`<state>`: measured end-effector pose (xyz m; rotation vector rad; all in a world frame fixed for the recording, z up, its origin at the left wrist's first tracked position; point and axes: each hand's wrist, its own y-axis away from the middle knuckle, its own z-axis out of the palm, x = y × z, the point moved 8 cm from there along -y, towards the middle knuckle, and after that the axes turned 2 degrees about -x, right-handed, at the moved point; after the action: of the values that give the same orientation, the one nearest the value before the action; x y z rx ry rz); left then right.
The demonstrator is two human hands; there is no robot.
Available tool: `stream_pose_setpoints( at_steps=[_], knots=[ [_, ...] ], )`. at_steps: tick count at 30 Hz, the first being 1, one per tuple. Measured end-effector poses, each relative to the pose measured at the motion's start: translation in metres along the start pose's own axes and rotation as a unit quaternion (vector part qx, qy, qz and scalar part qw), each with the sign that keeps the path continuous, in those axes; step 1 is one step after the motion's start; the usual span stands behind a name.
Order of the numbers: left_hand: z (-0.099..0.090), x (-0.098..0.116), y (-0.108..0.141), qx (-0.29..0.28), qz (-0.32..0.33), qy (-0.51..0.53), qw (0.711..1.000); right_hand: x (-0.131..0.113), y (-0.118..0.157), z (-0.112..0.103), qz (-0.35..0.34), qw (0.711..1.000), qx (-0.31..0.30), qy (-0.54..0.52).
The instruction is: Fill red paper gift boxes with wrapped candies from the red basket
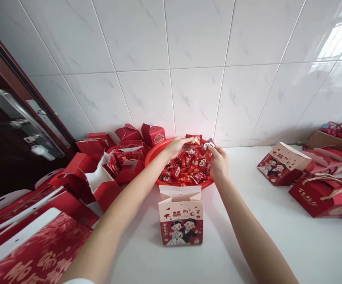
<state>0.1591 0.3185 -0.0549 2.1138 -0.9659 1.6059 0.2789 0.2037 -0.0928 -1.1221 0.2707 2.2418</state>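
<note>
A red plastic basin (151,157) full of wrapped candies (185,169) sits against the wall, with both my hands over it. My left hand (176,146) reaches in from the left, its fingers closed on a red and gold wrapped candy (194,139). On the other side, my right hand (219,161) pinches a dark red wrapped candy (208,145) with a white label between thumb and fingers. Between my forearms stands a candy box (181,225), upright with its top open, printed with a cartoon bride and groom. Its inside is mostly hidden from here.
Several red boxes and bags (105,169) crowd the left side, some with open tops. At the right stand a closed cartoon box (283,163), a red box with a rope handle (321,197) and a cardboard carton (321,142). A tiled wall (197,94) closes the back.
</note>
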Motion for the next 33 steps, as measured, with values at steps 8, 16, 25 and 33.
stream_pose_setpoints(
  at_steps=[8,16,25,33],
  knots=[
    [0.015,0.008,0.024,-0.001,0.032,0.218,0.975,0.004,-0.001,0.003,0.016,0.999,-0.029,0.008],
    [0.021,0.004,0.027,-0.006,0.022,0.249,0.968,0.005,0.000,0.007,0.040,0.998,-0.053,0.002],
    [0.029,-0.029,0.027,-0.029,-0.113,-0.064,0.991,-0.005,0.002,0.004,0.018,0.999,-0.015,-0.031],
    [0.073,-0.053,0.034,-0.112,-0.151,-0.246,0.951,-0.004,0.004,0.004,0.019,0.999,-0.009,-0.033]
  ],
)
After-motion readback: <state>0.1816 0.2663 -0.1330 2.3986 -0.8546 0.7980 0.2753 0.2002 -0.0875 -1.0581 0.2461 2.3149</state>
